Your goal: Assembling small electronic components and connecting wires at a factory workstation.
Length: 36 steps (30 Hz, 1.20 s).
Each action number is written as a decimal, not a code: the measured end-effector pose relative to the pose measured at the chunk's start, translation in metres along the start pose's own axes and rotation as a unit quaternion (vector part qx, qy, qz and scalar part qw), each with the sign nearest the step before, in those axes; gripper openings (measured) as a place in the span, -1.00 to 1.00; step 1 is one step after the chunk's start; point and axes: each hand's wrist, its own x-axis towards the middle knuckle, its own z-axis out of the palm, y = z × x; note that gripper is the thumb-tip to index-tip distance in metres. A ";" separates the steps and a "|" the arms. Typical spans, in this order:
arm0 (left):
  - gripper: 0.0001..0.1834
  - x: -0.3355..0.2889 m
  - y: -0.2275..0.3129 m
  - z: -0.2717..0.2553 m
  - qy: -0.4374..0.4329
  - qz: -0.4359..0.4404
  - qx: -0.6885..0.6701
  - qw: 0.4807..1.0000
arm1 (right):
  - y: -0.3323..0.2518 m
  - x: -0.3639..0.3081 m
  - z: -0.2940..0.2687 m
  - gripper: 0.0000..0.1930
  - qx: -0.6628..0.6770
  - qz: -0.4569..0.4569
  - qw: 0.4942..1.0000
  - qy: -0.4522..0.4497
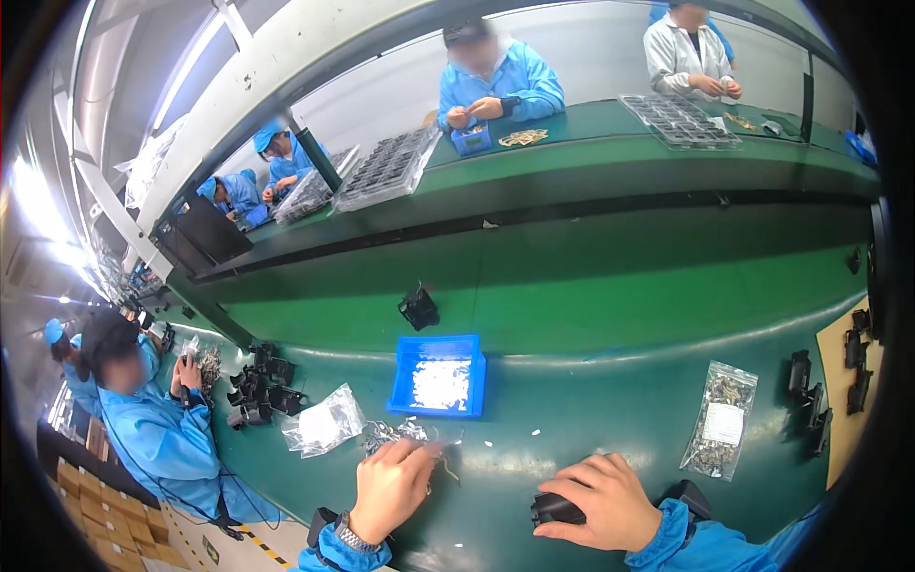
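My left hand (pixel 389 488) is at a loose heap of small silvery metal parts (pixel 379 437). Its fingers are bent and drawn together, the tips slightly blurred, so what they pinch cannot be made out. Farther right, my right hand (pixel 610 500) is closed around a black plastic piece (pixel 555 510), keeping it low over the green table. Beyond my hands stands a blue bin (pixel 404 381) containing many tiny white pieces (pixel 443 383). Two small white pieces lie loose on the table between the bin and my right hand.
Left of the heap are a clear plastic bag (pixel 324 420) and a cluster of black parts (pixel 257 389). On the right lie a bag of metal parts (pixel 721 419) and more black parts (pixel 810 400). A co-worker (pixel 157 419) sits at left; others work behind the raised shelf.
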 end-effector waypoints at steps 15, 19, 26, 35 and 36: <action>-0.81 0.022 -0.024 -0.009 -0.107 0.150 -0.032 0.982 | 0.002 -0.002 0.006 -0.51 0.013 -0.001 1.000 0.003; -0.89 0.025 -0.029 -0.023 -0.053 0.087 -0.110 0.989 | 0.004 -0.002 0.006 -0.51 0.030 0.004 1.000 -0.004; -0.88 0.001 -0.041 -0.035 -0.125 0.065 -0.052 0.989 | 0.002 -0.002 0.003 -0.52 0.042 0.017 0.999 -0.001; -0.83 -0.022 -0.035 -0.025 -0.100 0.104 -0.005 0.990 | 0.000 0.002 0.001 -0.51 0.051 0.031 0.998 -0.020; -0.83 -0.023 -0.037 -0.021 -0.100 0.104 -0.006 0.989 | 0.000 0.001 0.001 -0.51 0.047 0.031 0.998 -0.022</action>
